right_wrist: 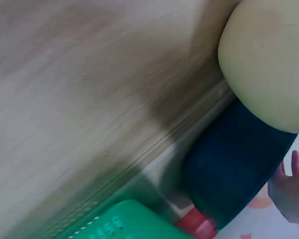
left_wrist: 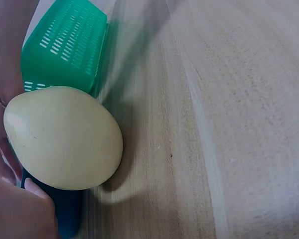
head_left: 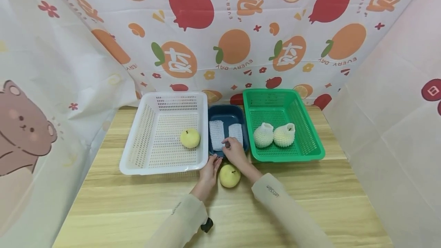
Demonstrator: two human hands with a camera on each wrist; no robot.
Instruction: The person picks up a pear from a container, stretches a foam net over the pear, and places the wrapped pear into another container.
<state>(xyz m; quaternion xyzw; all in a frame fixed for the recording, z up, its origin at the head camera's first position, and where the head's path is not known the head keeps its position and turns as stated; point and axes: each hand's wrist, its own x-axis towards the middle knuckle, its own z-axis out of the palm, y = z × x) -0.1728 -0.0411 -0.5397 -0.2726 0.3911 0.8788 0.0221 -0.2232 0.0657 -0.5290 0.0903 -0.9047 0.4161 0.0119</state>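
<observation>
Pear (head_left: pixel 229 176) sat on bench (head_left: pixel 138 209), just in front of blue tray (head_left: pixel 227 115), btwn the forearms, stem up; couldn't tell if it touched tray. Tray stood btwn white bskt (head_left: pixel 172 121) & green bskt (head_left: pixel 265 104), w/ 2 nets lying in it: L net (head_left: pixel 217 135) along L side, R net (head_left: pixel 236 131) partly covered by R grip (head_left: pixel 236 152).

R grip was over tray, in from R side, fingers loosely bent & apart, i.e. released; fingertips nr L net's R edge, couldn't tell contact. L grip (head_left: pixel 209 168) was at tray's nr L corner, fingertips at rim, just L of pear; couldn't tell if grasping rim or only resting there.

White bskt, L of tray: 2nd pear (head_left: pixel 190 138), bare, nr R wall. Green bskt, R of tray: 2 netted pears (head_left: pixel 263 135) side by side nr L wall, net necks up, stem visible thru R one's neck. Beige sleeves (head_left: pixel 189 217), dark item (head_left: pixel 207 225) at L cuff. Fruit-print cloth (head_left: pixel 258 22) hung behind bench.
</observation>
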